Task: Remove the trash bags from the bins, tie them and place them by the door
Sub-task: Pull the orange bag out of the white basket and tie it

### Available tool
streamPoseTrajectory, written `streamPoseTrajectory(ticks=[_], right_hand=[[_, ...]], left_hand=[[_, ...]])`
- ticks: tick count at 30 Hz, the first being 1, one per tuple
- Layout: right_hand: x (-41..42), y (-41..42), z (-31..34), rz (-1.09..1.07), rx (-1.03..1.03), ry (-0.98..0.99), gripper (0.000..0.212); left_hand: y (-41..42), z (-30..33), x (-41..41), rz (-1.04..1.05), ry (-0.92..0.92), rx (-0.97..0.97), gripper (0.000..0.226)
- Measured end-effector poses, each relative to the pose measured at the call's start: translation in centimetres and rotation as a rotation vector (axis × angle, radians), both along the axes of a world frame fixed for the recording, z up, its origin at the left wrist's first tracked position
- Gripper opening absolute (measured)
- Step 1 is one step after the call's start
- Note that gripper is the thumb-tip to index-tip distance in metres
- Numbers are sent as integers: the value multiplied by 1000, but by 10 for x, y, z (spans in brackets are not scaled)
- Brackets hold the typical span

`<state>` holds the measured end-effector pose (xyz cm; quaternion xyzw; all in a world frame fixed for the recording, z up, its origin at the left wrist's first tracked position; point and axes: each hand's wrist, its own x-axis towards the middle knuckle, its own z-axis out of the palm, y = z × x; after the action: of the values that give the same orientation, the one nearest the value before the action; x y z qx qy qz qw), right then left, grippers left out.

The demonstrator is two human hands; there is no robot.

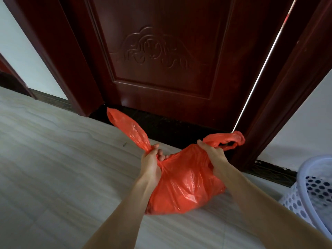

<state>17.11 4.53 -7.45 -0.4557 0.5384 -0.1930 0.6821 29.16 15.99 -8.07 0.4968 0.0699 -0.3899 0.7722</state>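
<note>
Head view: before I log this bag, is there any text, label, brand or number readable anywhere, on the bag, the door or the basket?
None: no readable text shows in this view.
Orange plastic trash bag, gripped by the left hand and the right hand: no print visible.
Dark red-brown wooden door: only a carved scroll ornament, no letters.
White perforated plastic basket: no label visible.

Glossy, crinkled thin plastic trash bag [185, 180]; polished carved wood door [161, 60]; perforated plastic bin [312, 191].
</note>
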Motion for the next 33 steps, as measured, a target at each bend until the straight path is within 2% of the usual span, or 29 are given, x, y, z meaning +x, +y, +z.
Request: streamPoseTrajectory(ticks=[3,4,6,8,11,13,14,17,19,22,24,28,30,33], right_hand=[[-2,0,-1,183,-281,332,63],[-2,1,-1,236,-306,404,66],[-3,4,-1,314,-302,425,66],[1,4,-8,331,-353,316,51],[13,10,-11,182,-342,61,9],[21,15,-9,48,-191,-160,11],[23,14,-9,-11,-104,-260,15],[24,13,-6,-110,130,-451,23],[24,15,-6,-100,159,-388,25],[32,24,-11,75,-71,-87,25],[37,29,-14,164,-156,51,24],[38,38,-17,257,-47,78,25],[38,40,-19,227,-119,55,22],[33,40,-19,136,-326,33,23]], left_hand=[[0,0,1,21,9,-25,22],[1,-1,1,11,6,-28,22],[4,-4,1,-52,-28,-2,22],[7,-7,1,-142,-63,35,21],[7,-14,1,-184,-203,167,18],[7,-18,1,-128,-371,298,17],[7,-20,2,-87,-397,308,18],[8,-18,2,-18,-299,219,23],[8,-15,1,-20,-221,157,25],[3,-8,-6,-53,-97,-18,23],[-3,-9,-11,-18,-91,-4,21],[-7,-11,-11,23,-137,218,18],[-5,-10,-9,-38,-107,227,22],[-3,-9,-5,-97,-42,127,18]])
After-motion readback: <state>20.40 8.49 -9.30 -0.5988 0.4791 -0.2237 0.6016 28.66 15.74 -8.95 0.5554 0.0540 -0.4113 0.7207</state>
